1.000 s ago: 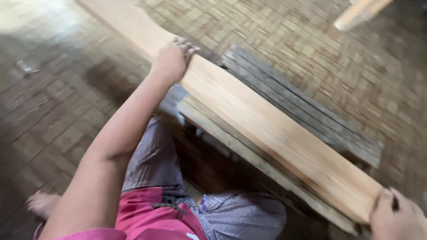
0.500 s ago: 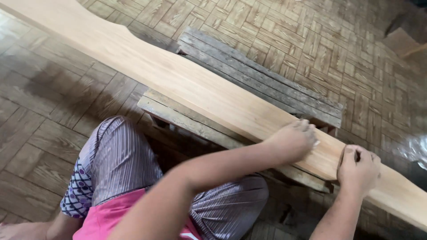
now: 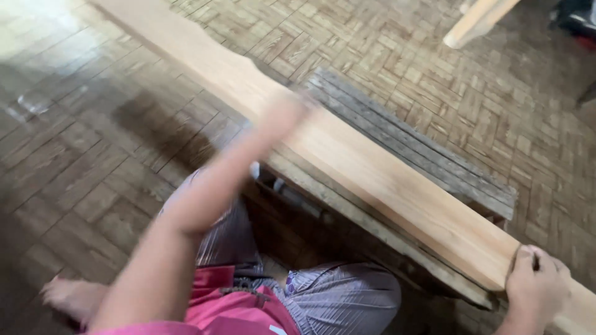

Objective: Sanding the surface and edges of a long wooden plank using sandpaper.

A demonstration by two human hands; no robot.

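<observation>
Floor: parquet (image 3: pixel 385 37) | bench: grey slats (image 3: pixel 428 155) | plank (image 3: pixel 372 174) across it

Pink top, grey-purple striped trousers with a dotted hem, bare arms and feet.

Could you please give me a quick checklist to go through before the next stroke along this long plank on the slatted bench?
1. Right hand steadying the plank: ok, its fingers curl over the near edge.
2. Plank resting on the weathered slatted bench: ok, it lies across the bench at an angle.
3. Left hand placed on the plank: cannot tell, it is blurred over the board, so contact and grip are unclear.
4. Plank's top face free of loose items: ok, none shows on the visible face.
5. Far end of the plank supported: cannot tell, it runs out of view at upper left.
6. Knees clear of the bench edge: ok, the striped trousers sit below it.
</observation>
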